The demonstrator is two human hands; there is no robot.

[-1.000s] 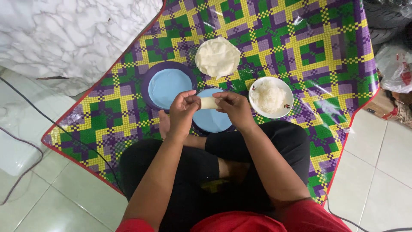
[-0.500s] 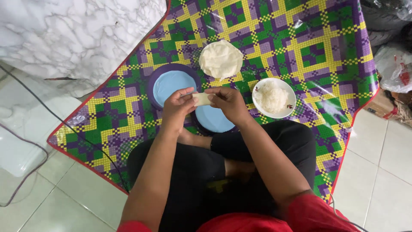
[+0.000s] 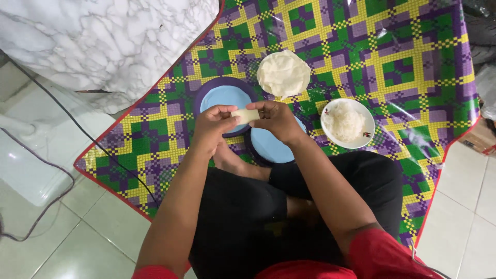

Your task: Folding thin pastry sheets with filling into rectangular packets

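Barely anything has shifted since a moment ago: you still pinch the small pale roll (image 3: 245, 114) between both hands, above the two blue plates. Your left hand (image 3: 216, 125) grips its 9 o'clock end and your right hand (image 3: 276, 120) its 3 o'clock end, keeping it shut, long axis running 9 to 3. Wrappers (image 3: 283, 73) sit at 12, the white bowl (image 3: 348, 123) at 3.

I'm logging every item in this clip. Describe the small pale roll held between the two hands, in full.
The roll is a short, pale cream cylinder, smooth like a thin dough wrapper rolled up. It lies roughly level, held in the air above the two blue plates. The left hand pinches one end and the right hand the other, so only its middle shows. Its filling cannot be seen. Nothing else touches it.
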